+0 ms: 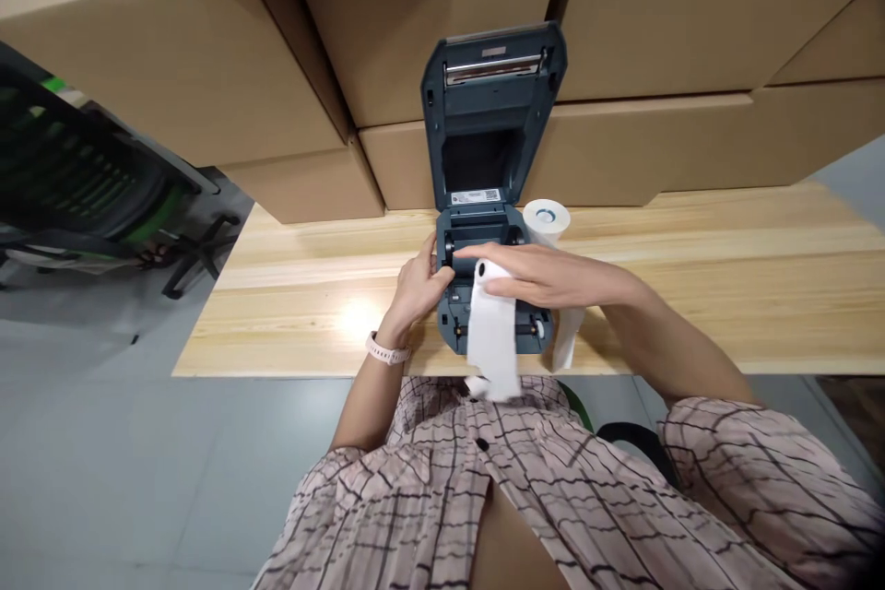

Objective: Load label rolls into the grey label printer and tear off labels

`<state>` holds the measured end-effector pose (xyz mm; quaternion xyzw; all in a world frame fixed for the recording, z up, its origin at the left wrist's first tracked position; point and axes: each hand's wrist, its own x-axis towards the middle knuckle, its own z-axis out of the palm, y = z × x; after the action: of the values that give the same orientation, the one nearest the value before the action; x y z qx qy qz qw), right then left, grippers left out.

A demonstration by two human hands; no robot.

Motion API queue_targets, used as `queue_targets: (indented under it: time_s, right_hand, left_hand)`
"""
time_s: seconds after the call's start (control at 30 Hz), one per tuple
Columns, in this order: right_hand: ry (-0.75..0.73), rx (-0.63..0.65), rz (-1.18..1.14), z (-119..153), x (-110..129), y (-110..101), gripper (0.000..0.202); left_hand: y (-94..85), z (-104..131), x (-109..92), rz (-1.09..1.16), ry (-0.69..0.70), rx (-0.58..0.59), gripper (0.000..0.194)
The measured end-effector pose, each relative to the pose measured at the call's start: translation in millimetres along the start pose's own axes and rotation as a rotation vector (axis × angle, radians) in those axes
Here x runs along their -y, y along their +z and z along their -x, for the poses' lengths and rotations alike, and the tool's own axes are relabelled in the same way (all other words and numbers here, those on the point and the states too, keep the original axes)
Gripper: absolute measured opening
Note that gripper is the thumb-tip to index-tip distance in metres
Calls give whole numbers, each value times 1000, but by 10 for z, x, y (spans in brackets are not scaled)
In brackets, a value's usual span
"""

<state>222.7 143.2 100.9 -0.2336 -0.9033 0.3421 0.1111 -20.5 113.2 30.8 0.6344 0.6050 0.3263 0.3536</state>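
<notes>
The printer (477,221) stands on the bench (311,295) with its lid (477,120) already raised and leaning back toward the cartons (449,18), so the inside lies open. The narrow white paper roll (492,323) is in front of and over the open bay, its dark core end facing up and left and its loose strip hanging past the front edge of the bench; it does not look seated between the holders, and the lid is not down. A second, fuller roll (553,217) stands on the bench just beside the printer's right side, well within reach. The right hand (532,275) is closed around the narrow roll, thumb below and fingers above, with the forefinger stretched across toward the left holder. The left hand (418,281) is partly open at the printer's left wall, forefinger along the outside and thumb at the rim; with the fingertips partly hidden, how firmly it grips there is hard to tell.
</notes>
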Motion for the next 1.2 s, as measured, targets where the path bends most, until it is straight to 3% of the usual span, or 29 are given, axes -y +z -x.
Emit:
queue_targets:
  time_s: [0.1, 0.2, 0.63, 0.9, 1.07, 1.2]
  right_hand:
    - [0, -23, 143, -162, -84, 203, 61]
    - [-7, -39, 235, -128, -224, 305, 64]
    - [-11, -43, 145, 57, -243, 347, 64]
    - [-174, -167, 198, 213, -85, 463, 36]
    - [-163, -171, 186, 426, 24, 611, 44]
    - [-122, -125, 245, 584, 124, 750, 100]
  left_hand:
    - [-6, 7, -28, -28, -12, 7, 82]
    - [-14, 8, -56, -74, -22, 3, 84]
    - [-13, 1, -50, -83, -15, 25, 83]
    - [-13, -10, -42, -80, -3, 23, 83]
    - [-15, 2, -53, -118, -4, 19, 85]
    - [-18, 13, -53, -115, 11, 16, 83]
